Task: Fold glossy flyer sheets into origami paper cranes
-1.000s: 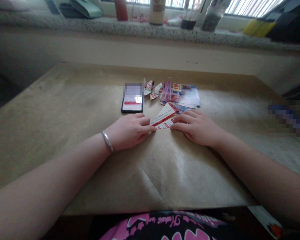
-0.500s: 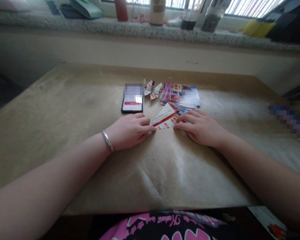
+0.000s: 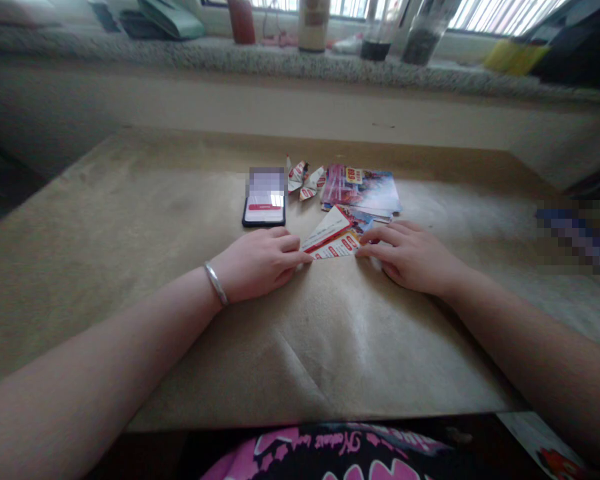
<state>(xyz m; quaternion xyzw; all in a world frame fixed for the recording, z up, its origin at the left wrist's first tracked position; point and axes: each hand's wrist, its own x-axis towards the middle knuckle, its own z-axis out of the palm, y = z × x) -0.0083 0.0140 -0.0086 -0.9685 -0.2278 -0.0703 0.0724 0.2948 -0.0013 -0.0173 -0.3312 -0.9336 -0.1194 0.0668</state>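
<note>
- Head view: on the window sill (image 3: pixel 260 60), a clear jar (image 3: pixel 424 37) holds something dark, too blurred to name; beside it stands another container (image 3: pixel 377 48), dark at its base.
- Your left hand (image 3: pixel 266 261) lies palm down, fingertips and thumb on the left corner of the folded paper (image 3: pixel 329 231); you cannot tell whether they pinch or only press.
- Your right hand (image 3: pixel 409 259) is bent, fingertips touching the paper near its right end; its grip can't be told either.
- The paper lies between your hands, just nearer you than the printed sheets (image 3: pixel 363 189).
- Since half a second ago, your right hand has slid rightward, baring more of the near edge; your left hasn't moved.
</note>
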